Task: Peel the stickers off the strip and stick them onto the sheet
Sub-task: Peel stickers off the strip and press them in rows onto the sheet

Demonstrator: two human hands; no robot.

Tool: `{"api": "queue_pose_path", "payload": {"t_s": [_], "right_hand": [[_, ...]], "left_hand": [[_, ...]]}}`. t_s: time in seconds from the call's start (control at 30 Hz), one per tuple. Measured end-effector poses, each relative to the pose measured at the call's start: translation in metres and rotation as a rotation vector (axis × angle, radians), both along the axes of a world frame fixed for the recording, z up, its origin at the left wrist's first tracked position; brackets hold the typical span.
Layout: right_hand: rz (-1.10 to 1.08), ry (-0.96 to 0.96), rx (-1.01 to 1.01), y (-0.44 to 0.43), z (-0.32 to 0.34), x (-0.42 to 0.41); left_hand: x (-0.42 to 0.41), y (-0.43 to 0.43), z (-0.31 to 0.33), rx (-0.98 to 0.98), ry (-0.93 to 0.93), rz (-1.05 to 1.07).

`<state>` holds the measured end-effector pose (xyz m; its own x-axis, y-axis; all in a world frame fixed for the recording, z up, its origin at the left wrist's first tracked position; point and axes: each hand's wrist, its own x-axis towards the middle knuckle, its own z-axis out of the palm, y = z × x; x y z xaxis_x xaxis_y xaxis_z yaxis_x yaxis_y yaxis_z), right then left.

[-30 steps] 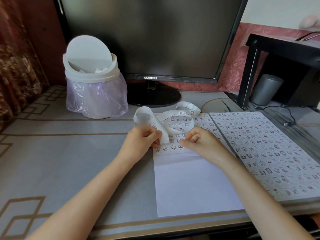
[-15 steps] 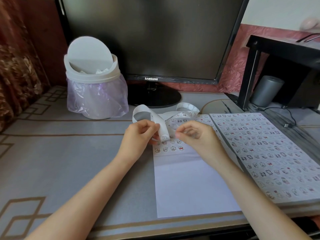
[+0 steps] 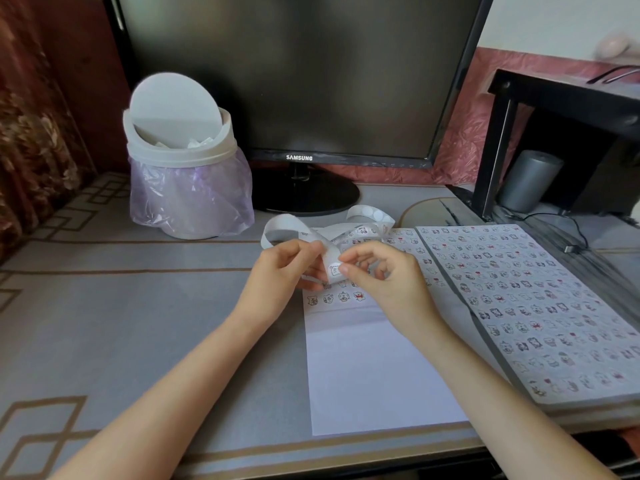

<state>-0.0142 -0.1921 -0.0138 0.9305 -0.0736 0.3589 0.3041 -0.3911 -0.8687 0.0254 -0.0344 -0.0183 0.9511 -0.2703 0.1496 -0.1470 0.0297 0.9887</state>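
Right hand (image 3: 384, 282): fingers curled, thumb and forefinger pinching the edge of a sticker (image 3: 334, 270) at the strip's end.
Left hand (image 3: 282, 275): curled round the strip (image 3: 282, 224) just beside that sticker, holding it above the sheet.
Strip: white backing tape, looping away from the hands over the sheet's far end.
Sheet (image 3: 374, 368): flat on the desk (image 3: 138, 306) under both hands; sticker rows on its far part, near part bare.
Right of it: stack of sticker-covered sheets (image 3: 540, 306).
Behind: bin (image 3: 183, 174) with purple liner, Samsung monitor (image 3: 294, 74).
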Motion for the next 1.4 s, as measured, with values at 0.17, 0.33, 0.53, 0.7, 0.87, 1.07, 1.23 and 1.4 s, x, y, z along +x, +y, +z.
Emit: {"api": "queue_pose_path", "payload": {"t_s": [0.17, 0.33, 0.53, 0.7, 0.87, 1.07, 1.23, 1.4], "right_hand": [[-0.02, -0.004, 0.014, -0.0021, 0.0004, 0.0003], [-0.017, -0.007, -0.007, -0.0017, 0.0008, -0.0004], [-0.031, -0.007, -0.045, -0.0013, 0.0014, -0.0021], [-0.041, -0.009, -0.059, -0.0008, 0.0009, -0.0021], [-0.042, 0.008, -0.048, -0.0024, 0.0, -0.0013], [-0.039, 0.0, -0.056, -0.0024, -0.0002, -0.0007], [-0.042, -0.013, -0.098, -0.0025, -0.0008, -0.0009], [-0.062, -0.038, -0.197, -0.0041, -0.0038, 0.0001]], "left_hand": [[-0.0025, -0.0008, -0.0012, 0.092, -0.029, -0.065], [-0.0016, 0.0003, -0.002, 0.094, -0.046, -0.073], [-0.0025, -0.0003, -0.0017, 0.065, -0.039, -0.075], [-0.0018, -0.0004, -0.0026, 0.056, -0.027, -0.079], [-0.0018, -0.0002, -0.0027, 0.068, -0.018, -0.089], [-0.0027, 0.0, -0.0016, 0.078, -0.013, -0.085], [-0.0026, -0.0001, -0.0023, 0.079, 0.005, -0.07], [-0.0027, -0.0005, -0.0022, 0.084, 0.01, -0.048]]}}
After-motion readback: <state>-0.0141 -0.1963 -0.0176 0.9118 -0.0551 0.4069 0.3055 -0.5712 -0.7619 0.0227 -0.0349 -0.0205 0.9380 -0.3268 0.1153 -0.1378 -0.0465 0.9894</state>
